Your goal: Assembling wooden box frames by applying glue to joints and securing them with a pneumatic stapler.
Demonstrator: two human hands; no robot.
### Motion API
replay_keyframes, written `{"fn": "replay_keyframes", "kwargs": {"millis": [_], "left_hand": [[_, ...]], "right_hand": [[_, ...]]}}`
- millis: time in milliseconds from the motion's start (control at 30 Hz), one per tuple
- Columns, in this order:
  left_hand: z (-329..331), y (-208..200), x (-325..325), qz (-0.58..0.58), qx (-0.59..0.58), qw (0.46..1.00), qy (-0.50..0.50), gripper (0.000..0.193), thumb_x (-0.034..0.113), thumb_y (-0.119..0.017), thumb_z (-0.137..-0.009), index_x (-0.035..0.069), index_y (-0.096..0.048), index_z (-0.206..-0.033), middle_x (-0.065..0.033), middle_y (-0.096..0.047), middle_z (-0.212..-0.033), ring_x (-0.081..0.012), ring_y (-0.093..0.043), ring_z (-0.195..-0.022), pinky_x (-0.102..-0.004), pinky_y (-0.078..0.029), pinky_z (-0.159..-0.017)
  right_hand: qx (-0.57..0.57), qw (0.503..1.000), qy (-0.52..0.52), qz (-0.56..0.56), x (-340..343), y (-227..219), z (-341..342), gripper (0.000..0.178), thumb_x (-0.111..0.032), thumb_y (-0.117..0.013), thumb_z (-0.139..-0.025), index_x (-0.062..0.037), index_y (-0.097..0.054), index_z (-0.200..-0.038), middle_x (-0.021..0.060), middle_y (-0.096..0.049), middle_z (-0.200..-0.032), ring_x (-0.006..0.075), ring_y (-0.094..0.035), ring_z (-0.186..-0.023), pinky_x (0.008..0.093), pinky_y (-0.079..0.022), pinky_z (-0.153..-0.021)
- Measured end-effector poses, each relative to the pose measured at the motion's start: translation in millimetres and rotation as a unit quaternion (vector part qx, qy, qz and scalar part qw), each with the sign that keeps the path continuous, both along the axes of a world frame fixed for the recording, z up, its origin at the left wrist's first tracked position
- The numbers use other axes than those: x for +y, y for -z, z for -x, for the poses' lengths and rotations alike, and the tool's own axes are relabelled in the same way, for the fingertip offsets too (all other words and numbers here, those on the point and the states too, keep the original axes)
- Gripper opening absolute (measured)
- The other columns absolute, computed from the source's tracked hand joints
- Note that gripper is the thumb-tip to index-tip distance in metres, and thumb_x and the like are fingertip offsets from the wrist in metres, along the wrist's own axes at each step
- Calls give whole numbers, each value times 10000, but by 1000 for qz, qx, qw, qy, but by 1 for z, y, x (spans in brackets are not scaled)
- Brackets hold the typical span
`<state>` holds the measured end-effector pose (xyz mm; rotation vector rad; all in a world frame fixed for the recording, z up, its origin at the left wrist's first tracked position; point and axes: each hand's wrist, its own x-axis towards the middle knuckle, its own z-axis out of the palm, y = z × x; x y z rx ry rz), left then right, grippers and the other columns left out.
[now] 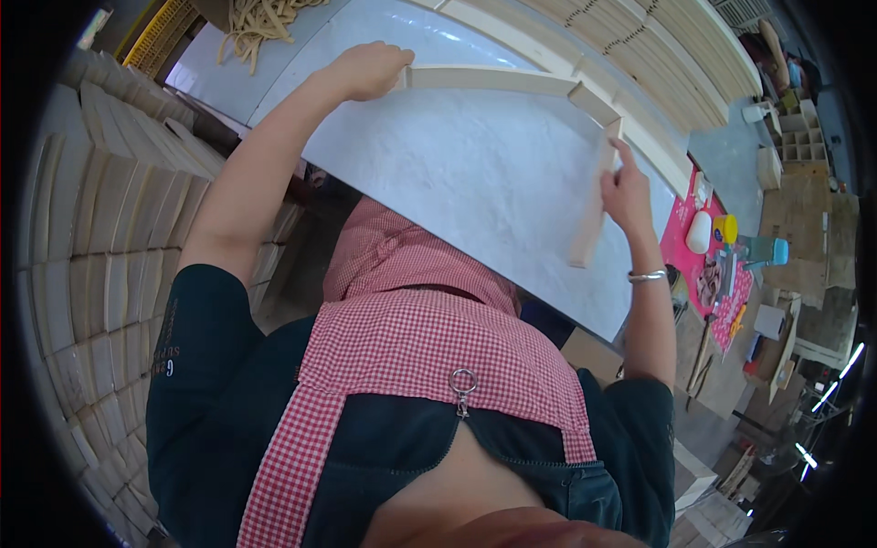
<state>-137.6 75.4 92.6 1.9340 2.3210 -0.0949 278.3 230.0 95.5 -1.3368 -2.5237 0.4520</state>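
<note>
A pale, thin-walled wooden frame (493, 79) stands on edge on the marbled white tabletop (457, 155). It has a long strip across the far side, a short piece at the far right, and another strip (589, 219) running back toward me. Closed around the frame's far left end is my left hand (373, 73), its fingertips partly hidden. My right hand (627, 190) grips the right strip near its upper part, with the index finger laid along it by the corner. The near side of the frame is open.
Stacked pale boards (630, 46) line the table's far edge. Loose tan strips (260, 27) lie in a heap at far left, near a yellow crate (160, 36). Piled wooden pieces (119, 201) rise at my left. At right, a pink cloth (681, 219) bears a white bottle (699, 233) and a yellow-lidded jar (725, 228).
</note>
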Motion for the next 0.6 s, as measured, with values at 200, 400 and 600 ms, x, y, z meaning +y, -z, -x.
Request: {"fn": "replay_keyframes", "kwargs": {"millis": [200, 400, 600], "left_hand": [[-5, 21, -20, -86, -152, 983, -49, 380, 44, -509, -859, 53, -647, -1213, -173, -694, -1139, -374, -657, -969, -450, -515, -881], [-7, 48, -44, -172, -256, 948, -78, 350, 122, -577, -826, 65, -679, -1156, -140, -722, -1076, -328, -669, -888, -397, -541, -818], [-28, 31, -56, -183, -259, 944, -94, 349, 143, -605, -811, 62, -688, -1140, -133, -734, -1044, -303, -674, -837, -379, -549, -771]], "right_hand": [[121, 976, -124, 132, -64, 18, 70, 193, -88, -633, -881, -8, -700, -1043, 81, -599, -690, 177, -551, -591, 317, -472, -577], [80, 920, -311, -224, -96, 18, 117, 199, -185, -765, -862, -15, -692, -935, 84, -636, -760, 197, -564, -628, 311, -478, -610], [111, 949, -287, -63, -97, 36, 122, 235, -260, -797, -833, -60, -678, -871, 53, -602, -734, 228, -569, -649, 344, -477, -623]]}}
